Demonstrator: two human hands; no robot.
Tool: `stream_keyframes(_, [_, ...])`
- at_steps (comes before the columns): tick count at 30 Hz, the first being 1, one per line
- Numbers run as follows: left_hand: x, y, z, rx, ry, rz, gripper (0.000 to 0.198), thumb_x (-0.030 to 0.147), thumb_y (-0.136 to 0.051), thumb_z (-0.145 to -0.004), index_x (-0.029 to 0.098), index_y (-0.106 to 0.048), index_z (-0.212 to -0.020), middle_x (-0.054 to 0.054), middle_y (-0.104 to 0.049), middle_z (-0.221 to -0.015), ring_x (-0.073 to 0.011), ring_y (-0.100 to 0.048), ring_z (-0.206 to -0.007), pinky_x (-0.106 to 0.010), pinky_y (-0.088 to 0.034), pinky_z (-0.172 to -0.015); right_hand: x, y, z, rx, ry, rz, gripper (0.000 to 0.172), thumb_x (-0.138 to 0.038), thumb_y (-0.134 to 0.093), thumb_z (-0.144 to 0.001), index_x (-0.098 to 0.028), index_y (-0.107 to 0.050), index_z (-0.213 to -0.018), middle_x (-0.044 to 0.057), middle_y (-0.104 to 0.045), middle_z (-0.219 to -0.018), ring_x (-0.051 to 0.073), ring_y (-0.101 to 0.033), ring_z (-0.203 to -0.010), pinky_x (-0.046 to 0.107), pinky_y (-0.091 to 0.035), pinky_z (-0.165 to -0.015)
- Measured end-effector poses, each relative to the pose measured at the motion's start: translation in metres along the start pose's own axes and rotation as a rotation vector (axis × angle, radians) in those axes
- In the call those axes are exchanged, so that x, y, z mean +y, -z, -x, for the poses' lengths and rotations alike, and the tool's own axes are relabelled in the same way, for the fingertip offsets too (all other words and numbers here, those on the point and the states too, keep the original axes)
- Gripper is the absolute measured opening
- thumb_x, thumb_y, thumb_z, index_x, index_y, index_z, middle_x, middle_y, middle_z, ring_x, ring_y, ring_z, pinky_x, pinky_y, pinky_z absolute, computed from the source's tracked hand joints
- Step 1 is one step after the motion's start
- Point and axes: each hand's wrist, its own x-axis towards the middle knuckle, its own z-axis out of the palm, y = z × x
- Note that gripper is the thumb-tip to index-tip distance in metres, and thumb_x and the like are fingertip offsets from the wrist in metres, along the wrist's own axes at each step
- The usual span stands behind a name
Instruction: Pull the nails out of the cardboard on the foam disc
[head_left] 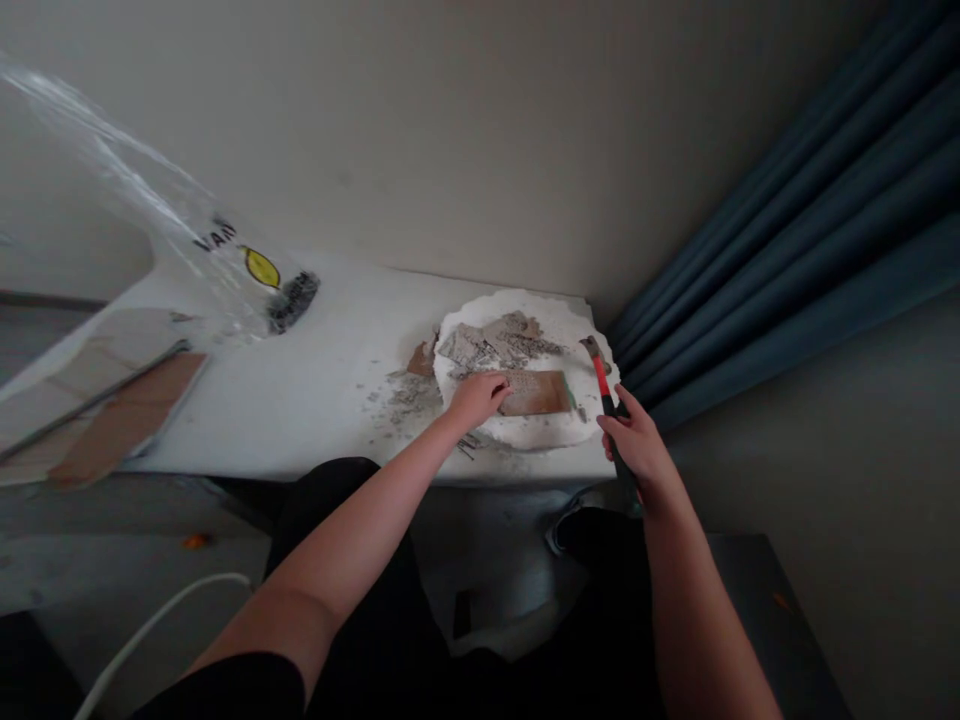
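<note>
My right hand point(635, 443) is wrapped round the dark handle of a hammer point(601, 378), whose neck is red. The hammer's head is raised at the right side of a round white slab point(525, 432) with a ragged rim. On the slab lies a flat brown rectangular piece point(540, 393), greyish and crumbly towards its left end. My left hand point(478, 398) rests at that left end, fingertips pinched together; what they hold, if anything, is too small to make out. Grey broken fragments point(487, 343) lie behind the brown piece on the slab.
Crumbs and dust point(401, 398) litter the white table point(300, 400) left of the slab, and thin dark nail-like pieces point(468, 446) lie at its front rim. Clear plastic wrap point(150, 195) with printing and a brown board point(127, 415) are at the left. Blue curtains point(795, 220) hang at the right.
</note>
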Motion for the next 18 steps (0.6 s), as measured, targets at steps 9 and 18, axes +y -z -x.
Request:
stream_keyframes(9, [0.0,-0.003,0.0,0.017,0.01,-0.016,0.026,0.035,-0.051,-0.094,0.019,-0.064,-0.077,-0.006,-0.066,-0.083,-0.0208,-0.06,-0.08,-0.031,-0.042,-0.073,-0.018,-0.036,0.081,-0.251,0.147,-0.497,0.068,-0.041,-0.059,-0.094,-0.037,-0.03,-0.156,-0.008,-0.05,-0.068,0.005,-0.037,-0.036,0.017,-0.031,-0.029])
stream_keyframes(18, [0.0,-0.003,0.0,0.025,-0.023,-0.01,0.026,0.03,-0.049,-0.094,0.018,-0.062,-0.076,-0.008,-0.065,-0.081,-0.0212,-0.059,-0.08,-0.032,-0.042,-0.074,-0.012,-0.071,0.085,-0.471,0.112,-0.582,0.068,-0.042,-0.057,-0.096,-0.036,-0.028,-0.158,-0.008,-0.051,-0.072,0.004,-0.038,-0.035,0.016,-0.033,-0.027])
